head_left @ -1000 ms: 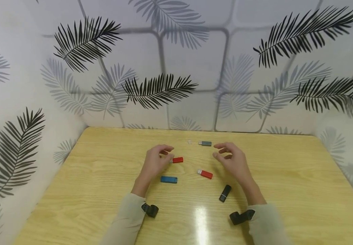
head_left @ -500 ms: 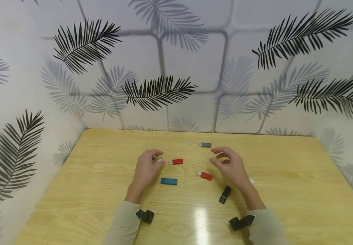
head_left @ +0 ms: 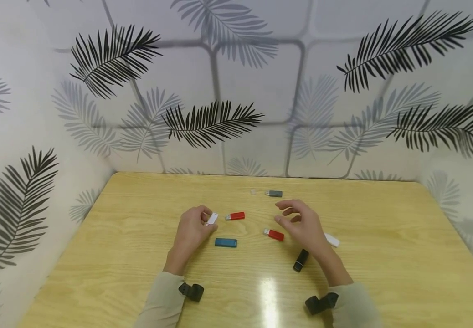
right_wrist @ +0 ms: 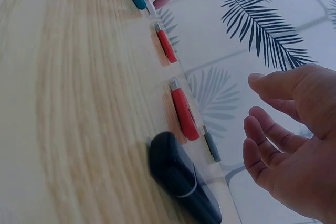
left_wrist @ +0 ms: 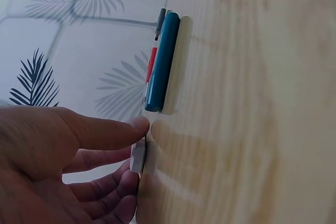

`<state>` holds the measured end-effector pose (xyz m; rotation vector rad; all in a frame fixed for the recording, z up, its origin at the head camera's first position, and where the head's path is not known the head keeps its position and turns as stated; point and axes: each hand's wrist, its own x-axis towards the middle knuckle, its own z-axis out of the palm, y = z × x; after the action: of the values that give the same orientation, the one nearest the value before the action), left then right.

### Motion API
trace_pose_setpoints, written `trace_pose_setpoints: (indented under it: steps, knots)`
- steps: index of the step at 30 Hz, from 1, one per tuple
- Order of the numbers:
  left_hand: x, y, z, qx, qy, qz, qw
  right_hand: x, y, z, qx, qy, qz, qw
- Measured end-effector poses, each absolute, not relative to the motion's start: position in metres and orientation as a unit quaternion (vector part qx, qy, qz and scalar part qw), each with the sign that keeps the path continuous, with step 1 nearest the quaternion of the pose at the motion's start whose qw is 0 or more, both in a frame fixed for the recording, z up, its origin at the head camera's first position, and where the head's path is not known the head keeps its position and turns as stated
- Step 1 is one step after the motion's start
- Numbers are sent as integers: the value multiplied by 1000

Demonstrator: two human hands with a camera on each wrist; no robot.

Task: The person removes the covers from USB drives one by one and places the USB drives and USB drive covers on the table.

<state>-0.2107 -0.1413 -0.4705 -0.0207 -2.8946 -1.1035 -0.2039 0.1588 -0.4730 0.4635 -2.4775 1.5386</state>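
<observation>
In the head view my left hand (head_left: 193, 225) holds a white USB stick (head_left: 212, 219) between thumb and fingers, low over the table. From the left wrist view this stick (left_wrist: 138, 156) shows at the fingertips, just below the thumb. A red USB stick (head_left: 235, 216) lies to the right of that hand, and a blue USB stick (head_left: 226, 243) lies nearer me. My right hand (head_left: 302, 223) hovers with fingers loosely curled and nothing in them. Close to it lie a second red USB stick (head_left: 274, 234), a black USB stick (head_left: 300, 260) and a white USB stick (head_left: 332, 240), partly behind the forearm.
A grey USB stick (head_left: 274, 193) and a small clear piece (head_left: 253, 192) lie toward the back of the wooden table (head_left: 138, 255). A patterned wall (head_left: 253, 141) with leaf prints stands right behind the table's back edge.
My left hand has drawn left and toward me, away from the red USB stick; the white stick in it now shows more. The right hand has shifted slightly left and toward me, uncovering another white stick.
</observation>
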Motion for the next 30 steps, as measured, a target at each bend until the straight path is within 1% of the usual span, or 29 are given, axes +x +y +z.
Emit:
trace_pose_setpoints:
  steps: [13, 18, 23, 30]
  knots:
    - [-211, -141, -469, -15, -941, -337, 21, -197, 140, -465, 193, -836, 507, 85]
    - [-211, -140, -468, -17, -941, -337, 33, -195, 134, -467, 204, -836, 504, 78]
    - [-208, -136, -462, -43, -939, -337, 51, -192, 128, -469, 219, -834, 500, 78]
    - [-205, -125, -452, -100, -922, -370, 55, -190, 122, -471, 231, -824, 514, 65]
